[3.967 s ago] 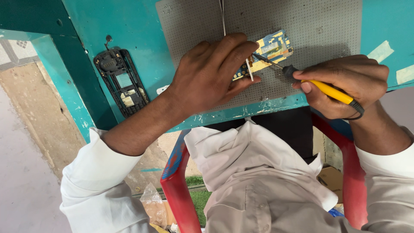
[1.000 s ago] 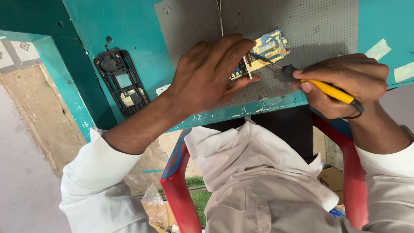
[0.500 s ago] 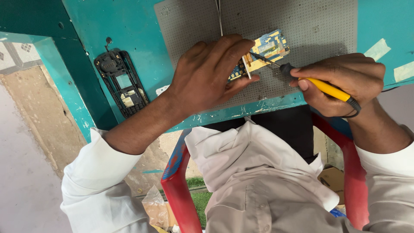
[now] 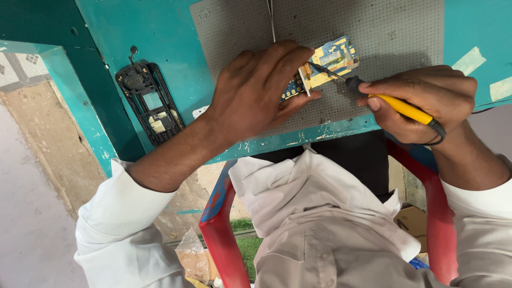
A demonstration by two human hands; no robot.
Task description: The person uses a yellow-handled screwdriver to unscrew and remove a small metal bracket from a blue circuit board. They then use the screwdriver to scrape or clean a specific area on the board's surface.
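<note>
Head view, left hand [image 4: 256,93]: palm down on the grey perforated mat [image 4: 384,37], fingers pinning the circuit board [image 4: 328,61].
Right hand [image 4: 421,101]: fingers wrapped round the yellow-handled soldering iron [image 4: 397,106], tip touching the board.
Circuit board: flat on the mat, on the teal worktop [image 4: 144,32].
Beside: black phone frame [image 4: 149,101], left of the mat.

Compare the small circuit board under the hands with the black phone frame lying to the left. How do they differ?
The circuit board is yellow and blue; the phone frame is black. The board lies on the grey perforated mat, the frame on the bare teal table. The left hand pins the board while the right hand brings a yellow-handled soldering iron to it; nothing touches the frame. Both lie flat.
</note>
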